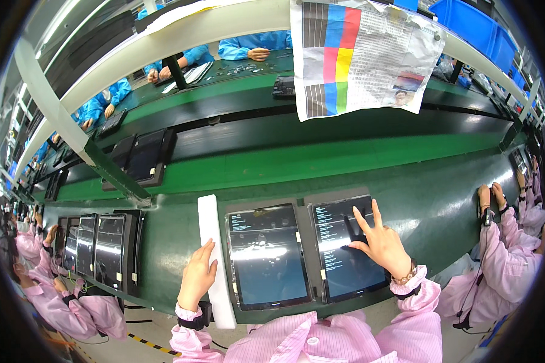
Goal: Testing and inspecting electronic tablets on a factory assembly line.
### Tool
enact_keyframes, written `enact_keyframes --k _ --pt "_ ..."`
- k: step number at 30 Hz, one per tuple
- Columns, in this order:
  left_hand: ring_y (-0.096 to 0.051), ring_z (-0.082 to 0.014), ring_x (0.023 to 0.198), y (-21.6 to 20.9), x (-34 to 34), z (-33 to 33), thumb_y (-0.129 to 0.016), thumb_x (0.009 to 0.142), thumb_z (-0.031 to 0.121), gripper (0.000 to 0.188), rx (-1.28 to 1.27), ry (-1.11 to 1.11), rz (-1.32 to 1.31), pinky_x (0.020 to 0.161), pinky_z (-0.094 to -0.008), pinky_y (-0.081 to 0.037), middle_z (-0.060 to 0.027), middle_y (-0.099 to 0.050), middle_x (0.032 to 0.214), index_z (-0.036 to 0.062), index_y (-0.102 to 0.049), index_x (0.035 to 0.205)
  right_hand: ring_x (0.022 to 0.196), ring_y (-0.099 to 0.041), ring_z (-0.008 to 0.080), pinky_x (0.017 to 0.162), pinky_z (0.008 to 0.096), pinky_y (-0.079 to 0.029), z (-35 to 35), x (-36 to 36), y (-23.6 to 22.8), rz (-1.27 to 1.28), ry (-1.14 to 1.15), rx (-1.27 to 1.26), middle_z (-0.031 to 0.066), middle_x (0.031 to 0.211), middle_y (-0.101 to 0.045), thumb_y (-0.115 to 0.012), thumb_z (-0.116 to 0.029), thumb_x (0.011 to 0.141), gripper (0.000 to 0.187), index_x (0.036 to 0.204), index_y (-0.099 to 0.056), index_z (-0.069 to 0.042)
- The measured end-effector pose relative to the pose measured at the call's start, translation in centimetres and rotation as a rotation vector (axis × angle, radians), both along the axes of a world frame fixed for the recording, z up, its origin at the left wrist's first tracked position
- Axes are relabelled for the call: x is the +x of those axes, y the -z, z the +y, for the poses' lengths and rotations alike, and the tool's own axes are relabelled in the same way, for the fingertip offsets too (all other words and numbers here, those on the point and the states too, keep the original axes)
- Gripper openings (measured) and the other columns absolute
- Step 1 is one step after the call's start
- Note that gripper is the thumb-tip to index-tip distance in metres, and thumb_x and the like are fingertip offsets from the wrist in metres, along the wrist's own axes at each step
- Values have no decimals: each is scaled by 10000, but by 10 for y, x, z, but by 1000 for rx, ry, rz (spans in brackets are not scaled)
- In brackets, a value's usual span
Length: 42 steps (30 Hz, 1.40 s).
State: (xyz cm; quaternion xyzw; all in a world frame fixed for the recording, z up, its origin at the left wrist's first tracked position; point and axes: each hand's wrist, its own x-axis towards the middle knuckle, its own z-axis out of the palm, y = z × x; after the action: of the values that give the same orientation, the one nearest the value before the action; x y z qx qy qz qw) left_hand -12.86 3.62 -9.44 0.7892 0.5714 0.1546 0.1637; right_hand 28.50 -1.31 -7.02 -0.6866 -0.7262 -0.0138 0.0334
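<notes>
- Green worktop [169,242] spreads out in front of me, smooth and shiny, with bright lights showing in it. People in pink [508,266] are at the sides, and people in blue [242,47] are across from me.
- Two flat tablets lie close together, screens up: the left tablet [269,266] in front of me, and the right tablet [348,272] just beside it. Both screens are lit.
- My right grip [386,247] is spread wide over the right tablet, holding nothing. I cannot tell if a fingertip touches the glass.
- My left grip [197,279] is flat, fingers close together, at the long white strip [222,281]. It is not closed around it, and I cannot tell how hard it presses, if at all.
- I think each tablet is stiff, thin and not too heavy. Glass can slip and crack, so the two long sides look best to hold, with no pushing on the middle.
- The white strip looks like foam, so I guess it is light and a bit soft.
- Shiny spots dot the left tablet, maybe on clear film. A small pale tab [298,236] sits on its right edge.
- A crinkly paper sheet [369,60] with colored blocks hangs up high.
</notes>
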Motion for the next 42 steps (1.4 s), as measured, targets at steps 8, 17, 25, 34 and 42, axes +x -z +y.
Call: enact_keyframes --k 8,17,25,34,42 --pt "-499 -314 1176 2 10 3 -574 812 52 440 18 12 47 956 -386 -438 -121 -468 1362 3 -498 1242 543 -625 315 516 355 -533 -3 2 1 -6 3 108 356 1396 -270 -654 -519 766 878 1454 -249 -153" --pt "-474 -314 1215 6 11 -1 -581 809 33 462 38 19 58 956 -387 -443 -108 -419 1407 16 -480 1259 617 -624 393 587 420 -536 -4 11 -3 269 69 118 351 1392 -287 -639 -434 821 847 1459 -204 -85" --pt "-457 -298 1239 6 13 -2 -576 814 36 495 75 14 39 954 -378 -447 -90 -395 1429 38 -452 1293 650 -610 428 601 448 -515 -14 20 -3 406 101 35 345 1378 -318 -645 -299 843 807 1466 -177 -87" --pt "-452 -297 1246 9 12 -3 -571 814 29 494 87 17 59 963 -374 -439 -93 -391 1432 34 -451 1293 653 -617 438 573 448 -521 -10 13 -5 358 95 29 358 1363 -324 -647 -281 840 772 1458 -213 -120" --pt "-457 -303 1232 1 14 2 -560 826 32 512 24 6 -26 1024 -413 -375 -132 -438 1382 30 -422 1319 652 -621 429 580 445 -535 -9 9 -6 282 71 86 341 1373 -323 -641 -316 839 754 1452 -242 -134"
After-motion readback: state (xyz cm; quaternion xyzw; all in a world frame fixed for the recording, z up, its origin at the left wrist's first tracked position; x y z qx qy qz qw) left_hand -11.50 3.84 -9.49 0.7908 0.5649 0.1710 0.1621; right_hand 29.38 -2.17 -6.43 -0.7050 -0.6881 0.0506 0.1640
